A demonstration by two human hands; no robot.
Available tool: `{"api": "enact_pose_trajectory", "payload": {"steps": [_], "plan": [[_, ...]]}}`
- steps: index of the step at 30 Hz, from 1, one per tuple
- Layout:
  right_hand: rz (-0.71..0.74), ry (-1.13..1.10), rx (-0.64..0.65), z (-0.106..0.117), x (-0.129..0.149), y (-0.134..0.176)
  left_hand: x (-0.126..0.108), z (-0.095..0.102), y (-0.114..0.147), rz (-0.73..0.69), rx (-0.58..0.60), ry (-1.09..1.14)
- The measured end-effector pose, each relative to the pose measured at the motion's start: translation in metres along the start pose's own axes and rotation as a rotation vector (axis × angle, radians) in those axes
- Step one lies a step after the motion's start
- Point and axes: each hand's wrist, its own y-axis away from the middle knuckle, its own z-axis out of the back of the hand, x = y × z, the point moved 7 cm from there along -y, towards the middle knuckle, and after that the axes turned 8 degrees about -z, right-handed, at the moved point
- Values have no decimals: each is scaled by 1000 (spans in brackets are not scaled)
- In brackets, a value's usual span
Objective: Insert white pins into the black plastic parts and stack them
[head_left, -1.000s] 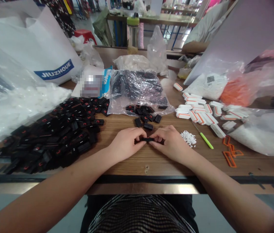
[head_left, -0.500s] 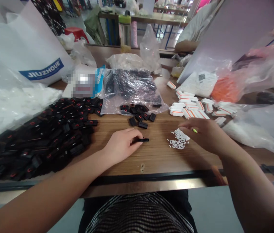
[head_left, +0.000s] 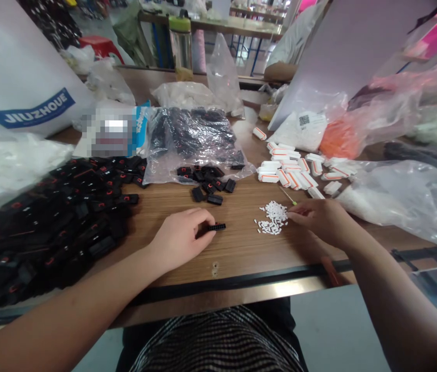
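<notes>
My left hand point(head_left: 183, 235) is closed on a black connector housing point(head_left: 217, 226), pinched between thumb and fingers, with its row of holes facing right. My right hand point(head_left: 321, 219) grips a thin metal pick point(head_left: 288, 196) by its yellow-green end, the shaft pointing up and left. Just left of those fingertips lies a small heap of white plugs point(head_left: 275, 212) on the wooden table point(head_left: 242, 253). Whether the right fingers also hold a plug, I cannot tell. Several loose black housings point(head_left: 214, 199) lie beyond my left hand.
A large pile of black housings point(head_left: 87, 217) covers the left side. At the back stands a clear bag of black housings point(head_left: 195, 134). White pieces with orange stripes point(head_left: 290, 168) lie at the right, near plastic bags point(head_left: 408, 196). A bottle point(head_left: 180, 46) stands behind.
The view has shifted, so the scene sits further left. My right hand has turned, and the pick's shaft now shows beyond its fingertips. My left hand still holds the connector housing.
</notes>
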Motion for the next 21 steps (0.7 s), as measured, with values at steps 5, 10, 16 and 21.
{"api": "enact_pose_trajectory", "payload": {"steps": [5, 10, 16, 21], "plan": [[-3, 22, 6, 4, -8, -7, 1, 0, 0, -6, -7, 21], [-16, -15, 52, 2, -7, -10, 2, 1, 0, -12, -21, 31], [1, -2, 40, -1, 2, -11, 2, 0, -1, 5, -23, 41], [49, 37, -2, 0, 5, -16, 1, 1, 0, 13, -26, 44]]}}
